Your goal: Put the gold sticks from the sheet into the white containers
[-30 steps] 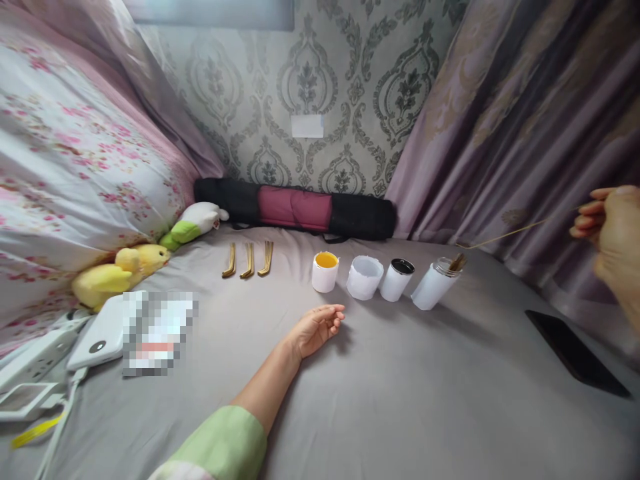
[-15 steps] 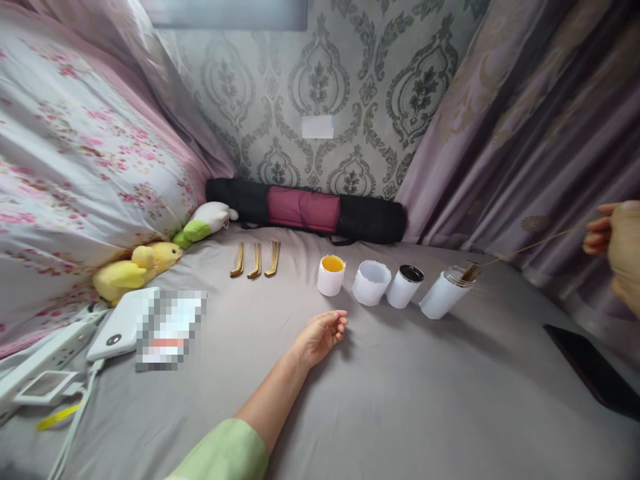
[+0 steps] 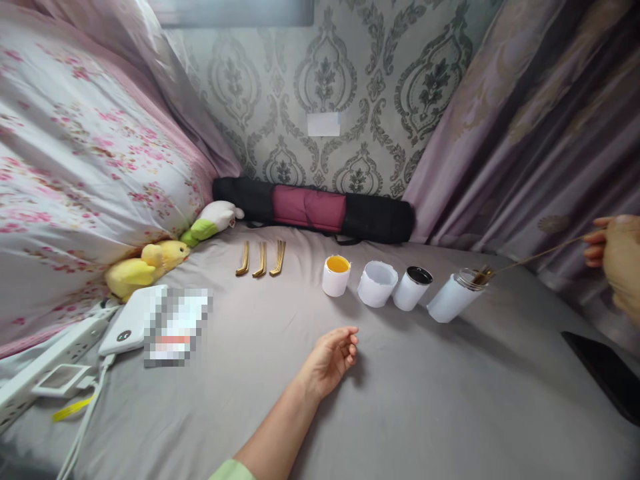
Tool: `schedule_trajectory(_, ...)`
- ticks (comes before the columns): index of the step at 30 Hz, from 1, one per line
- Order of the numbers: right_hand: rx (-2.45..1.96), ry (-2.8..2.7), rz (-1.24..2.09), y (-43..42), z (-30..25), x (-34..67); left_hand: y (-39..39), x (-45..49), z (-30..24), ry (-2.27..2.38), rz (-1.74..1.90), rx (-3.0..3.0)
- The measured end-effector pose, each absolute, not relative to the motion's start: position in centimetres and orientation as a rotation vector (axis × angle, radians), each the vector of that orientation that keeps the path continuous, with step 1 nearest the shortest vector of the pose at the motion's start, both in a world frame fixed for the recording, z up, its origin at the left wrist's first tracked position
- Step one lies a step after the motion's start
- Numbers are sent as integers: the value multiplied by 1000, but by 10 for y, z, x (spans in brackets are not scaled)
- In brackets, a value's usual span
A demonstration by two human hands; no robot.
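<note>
My left hand (image 3: 331, 360) rests palm-up on the grey sheet, its fingers loosely curled with nothing visible in them. At the right edge, my partly cut-off right hand (image 3: 619, 263) pinches one end of a thin tan strand (image 3: 540, 256); string or stick, I cannot tell. The strand runs down to the mouth of a white-wrapped glass jar (image 3: 453, 300), where brownish-gold pieces (image 3: 483, 275) stick out. Left of the jar stand a black-lined can (image 3: 407, 297), a wide white tub (image 3: 376, 293) and a yellow-lined cup (image 3: 335, 280). Thin gold bent rods (image 3: 261, 260) lie in three groups.
A dark phone (image 3: 603, 373) lies at the right. On the left are a white power bank (image 3: 130, 320), a power strip (image 3: 50, 363) with cables, and plush toys (image 3: 150, 267). A black-and-maroon bag (image 3: 310, 208) lies along the wall.
The whole view has shifted slightly. My left hand has come a little nearer to me. The right hand still grips the strand at the right edge, and the containers stand in the same order.
</note>
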State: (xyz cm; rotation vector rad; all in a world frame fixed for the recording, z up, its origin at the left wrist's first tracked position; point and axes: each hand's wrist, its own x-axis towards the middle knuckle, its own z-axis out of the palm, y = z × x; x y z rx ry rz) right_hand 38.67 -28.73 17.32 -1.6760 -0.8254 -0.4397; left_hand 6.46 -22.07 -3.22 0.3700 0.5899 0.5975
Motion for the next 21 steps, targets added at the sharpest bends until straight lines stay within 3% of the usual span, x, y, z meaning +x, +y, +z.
schedule_trajectory(21, -1762, -894, -355, -281, 141, 396, -216, 65, -32, 561, 583, 376)
